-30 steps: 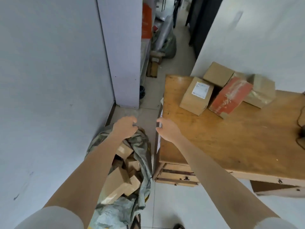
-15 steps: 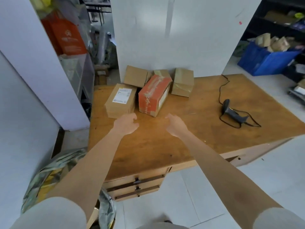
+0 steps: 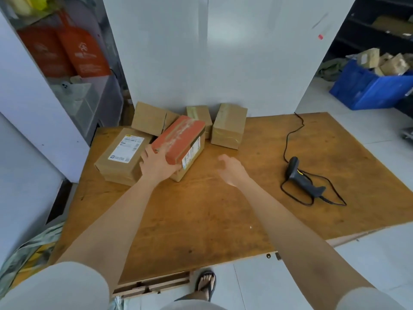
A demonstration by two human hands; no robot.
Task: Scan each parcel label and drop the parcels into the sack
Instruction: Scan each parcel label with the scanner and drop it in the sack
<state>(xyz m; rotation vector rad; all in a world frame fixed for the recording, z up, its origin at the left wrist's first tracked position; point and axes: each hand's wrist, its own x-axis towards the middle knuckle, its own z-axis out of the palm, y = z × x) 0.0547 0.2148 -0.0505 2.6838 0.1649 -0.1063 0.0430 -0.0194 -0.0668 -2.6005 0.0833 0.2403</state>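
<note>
Red parcel [image 3: 181, 138] grasped by left hand [image 3: 157, 167], right hand [image 3: 232, 171] fingers relaxed, blue crate [image 3: 368, 91] holding boxes [image 3: 393, 63]

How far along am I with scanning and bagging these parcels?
Done: unclear, the sack shows only its edge. In hand: left hand grips the red-taped parcel; the right hand is free, the barcode scanner lying on the table. Left: that one plus four more, like the labelled brown box.

The parcel [image 3: 178, 139] is orange-red, streaked with cloudy tape. Left of it, a brown box [image 3: 116, 171] carries a white label [image 3: 126, 148], black-printed with a yellow strip. The table [image 3: 201, 215] is honey-brown wood. Scanner [image 3: 299, 177] and cable [image 3: 288, 139] are black. The far-right crate [image 3: 368, 90] is blue, the far-left bags [image 3: 85, 52] orange, the near-left sack [image 3: 33, 249] mottled green.
</note>
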